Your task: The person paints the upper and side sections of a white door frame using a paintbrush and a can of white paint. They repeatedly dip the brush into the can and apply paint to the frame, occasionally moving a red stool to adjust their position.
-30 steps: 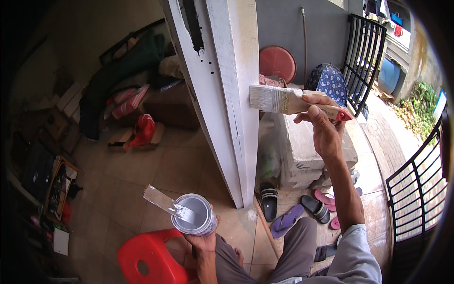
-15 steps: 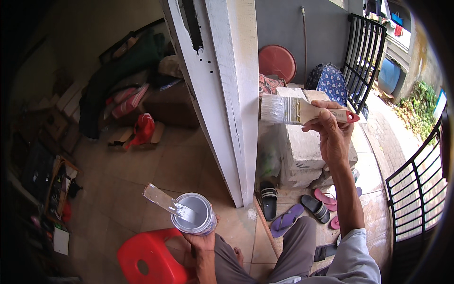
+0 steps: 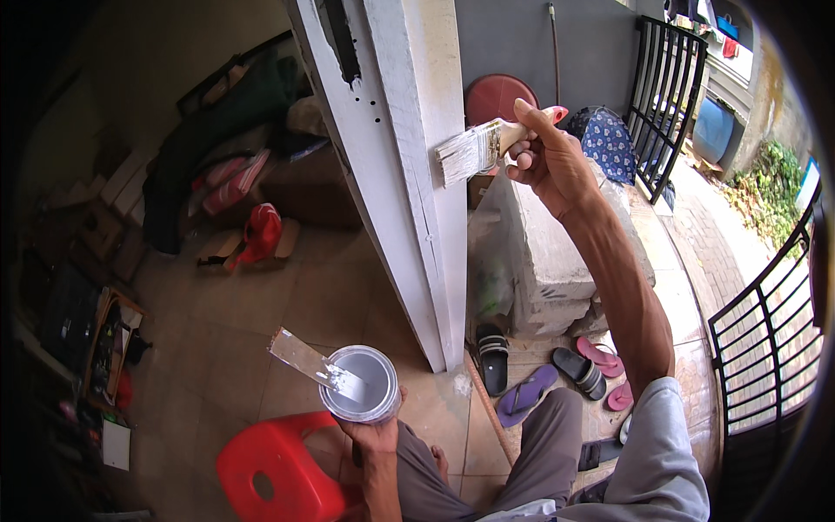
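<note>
A paintbrush with white-coated bristles is gripped by its handle in my right hand. Its bristle tips meet or nearly meet the side of the white door frame; exact contact is hard to tell. Dark holes and a long dark slot mark the frame's upper part. Low in front of me, my left hand holds up an open paint can from below. Pale paint shows inside the can, and a flat stirring stick, wet with paint at its inner end, leans over the rim.
A red plastic stool stands beside my left leg. Pale stacked blocks rise behind the frame at right, with sandals scattered below them. Black metal gates line the right side. Boxes and cloth lie in the dim room at left.
My right hand has moved left and up, tilting the brush so its bristles now reach the door frame. The left hand still holds the can in almost the same place.
</note>
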The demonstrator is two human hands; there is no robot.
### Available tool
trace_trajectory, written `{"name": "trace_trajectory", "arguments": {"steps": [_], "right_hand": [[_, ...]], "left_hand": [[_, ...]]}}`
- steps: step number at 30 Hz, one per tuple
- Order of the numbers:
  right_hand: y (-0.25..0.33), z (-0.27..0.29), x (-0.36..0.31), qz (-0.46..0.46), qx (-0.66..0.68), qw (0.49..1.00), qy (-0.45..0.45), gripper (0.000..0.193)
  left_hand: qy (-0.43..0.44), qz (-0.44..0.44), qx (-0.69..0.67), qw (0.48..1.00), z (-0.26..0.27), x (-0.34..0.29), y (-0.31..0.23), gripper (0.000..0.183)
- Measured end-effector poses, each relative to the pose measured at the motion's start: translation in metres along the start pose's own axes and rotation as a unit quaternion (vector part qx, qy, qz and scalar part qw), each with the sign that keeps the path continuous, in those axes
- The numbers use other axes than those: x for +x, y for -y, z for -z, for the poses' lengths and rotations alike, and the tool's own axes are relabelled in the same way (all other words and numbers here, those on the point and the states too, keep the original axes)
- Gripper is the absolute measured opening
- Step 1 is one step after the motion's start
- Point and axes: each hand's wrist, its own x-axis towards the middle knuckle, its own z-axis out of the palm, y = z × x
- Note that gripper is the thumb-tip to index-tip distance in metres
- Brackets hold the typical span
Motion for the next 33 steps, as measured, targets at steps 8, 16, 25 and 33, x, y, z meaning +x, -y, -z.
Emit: {"name": "trace_trajectory", "arguments": {"steps": [8,16,25,33], "right_hand": [[0.019,0.054,-0.041,0.139,-0.010,0.990,0.001,0.037],[0.040,0.035,-0.100,0.254,-0.445,0.831,0.219,0.023],[0.091,-0.015,-0.056,0.557,-0.470,0.674,0.119,0.034],[-0.020,0.024,-0.116,0.486,-0.559,0.640,0.205,0.038]], "left_hand": [[0.005,-0.019,0.033,0.999,0.002,0.001,0.001,0.064],[-0.017,-0.033,0.032,0.999,-0.006,-0.003,0.003,0.063],[-0.008,-0.016,0.019,1.000,-0.023,-0.001,0.009,0.060],[0.010,-0.027,0.011,1.000,-0.015,-0.004,0.008,0.063]]}}
